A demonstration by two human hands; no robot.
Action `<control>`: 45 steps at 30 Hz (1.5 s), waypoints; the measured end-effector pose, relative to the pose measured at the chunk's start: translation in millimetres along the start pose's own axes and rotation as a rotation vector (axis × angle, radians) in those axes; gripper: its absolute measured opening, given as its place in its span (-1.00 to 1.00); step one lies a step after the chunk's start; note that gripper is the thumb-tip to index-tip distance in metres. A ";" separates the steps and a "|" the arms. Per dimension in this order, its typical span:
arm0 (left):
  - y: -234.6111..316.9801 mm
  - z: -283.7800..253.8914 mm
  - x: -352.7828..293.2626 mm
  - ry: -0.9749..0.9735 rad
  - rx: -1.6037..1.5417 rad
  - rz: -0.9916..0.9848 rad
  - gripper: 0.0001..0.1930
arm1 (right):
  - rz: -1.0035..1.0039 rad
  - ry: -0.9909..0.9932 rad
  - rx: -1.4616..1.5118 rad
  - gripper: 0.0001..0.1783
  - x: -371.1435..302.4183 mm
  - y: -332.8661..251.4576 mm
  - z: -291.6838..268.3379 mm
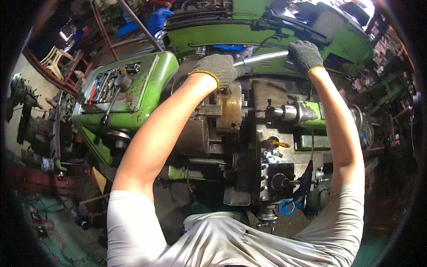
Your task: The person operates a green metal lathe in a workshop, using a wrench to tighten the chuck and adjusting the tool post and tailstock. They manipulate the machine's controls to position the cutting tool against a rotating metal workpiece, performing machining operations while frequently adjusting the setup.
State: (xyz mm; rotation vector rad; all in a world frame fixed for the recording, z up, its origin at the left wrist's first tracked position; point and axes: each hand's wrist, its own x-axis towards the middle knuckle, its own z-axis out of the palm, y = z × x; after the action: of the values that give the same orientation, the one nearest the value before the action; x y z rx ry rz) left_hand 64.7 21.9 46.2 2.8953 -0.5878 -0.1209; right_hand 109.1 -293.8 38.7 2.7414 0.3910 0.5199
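Observation:
My right hand [305, 57], in a grey knit glove, is closed around the far end of a shiny metal bar [267, 57]. The bar slants down leftward to my gloved left hand [217, 69], which is closed at its other end. What the left fingers wrap around there is partly hidden by the glove. Just beneath that hand is a large lathe chuck [192, 135], with its jaws around a brownish-yellow ring-shaped workpiece [230, 109]. On the right, the tailstock [307, 112] points toward the workpiece.
The green headstock [153, 84] carries a tray of loose tools [109, 86] and a lever [113, 104]. A yellow-handled brush [281, 144] lies on the carriage near the tool post [279, 181]. Blue coiled cord [287, 207] hangs in front. Behind stands another green machine [213, 38]; a person in blue [158, 20] is farther back.

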 end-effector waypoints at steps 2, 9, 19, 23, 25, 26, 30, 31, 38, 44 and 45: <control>1.1 0.7 1.9 -0.038 0.023 0.043 -0.41 | 0.041 0.065 0.068 -0.62 20.8 -8.7 1.2; -20.8 37.7 25.1 0.000 -0.004 -0.040 -0.49 | -0.293 0.047 0.147 -0.18 50.1 -84.3 -21.6; 9.6 8.6 -27.7 0.213 0.085 0.028 -0.62 | -0.166 -0.135 0.220 -0.52 41.1 -42.1 -20.0; -6.4 28.9 -23.6 0.407 0.102 0.020 -0.72 | -0.169 -0.015 0.206 -0.49 50.8 -3.5 8.6; -11.6 30.8 -23.8 0.388 0.144 -0.053 -0.76 | -0.153 -0.021 0.190 -0.49 57.6 6.7 16.7; -9.6 34.1 -27.2 0.464 0.215 -0.092 -0.76 | -0.138 -0.074 0.205 -0.47 61.8 10.5 22.4; -0.9 24.5 -27.8 0.270 0.317 -0.176 -0.69 | -0.161 -0.118 0.262 -0.42 74.3 36.1 45.5; 2.0 22.9 -24.1 0.248 0.294 -0.214 -0.68 | -0.190 -0.091 0.284 -0.41 72.9 42.0 55.4; 11.3 20.0 -23.2 0.224 0.316 -0.365 -0.70 | -0.271 0.026 0.346 -0.22 66.5 40.3 50.7; 11.1 23.9 -27.1 0.332 0.352 -0.260 -0.67 | -0.244 0.065 0.293 -0.21 67.6 39.9 55.2; 9.2 21.1 -29.7 0.317 0.335 -0.252 -0.66 | -0.235 0.021 0.280 -0.22 63.8 33.0 47.0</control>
State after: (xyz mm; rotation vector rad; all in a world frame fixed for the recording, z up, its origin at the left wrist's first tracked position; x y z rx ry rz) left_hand 31.5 21.8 28.6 3.1989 -0.2015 0.4357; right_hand 191.5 -315.5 28.6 2.8984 0.8369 0.4615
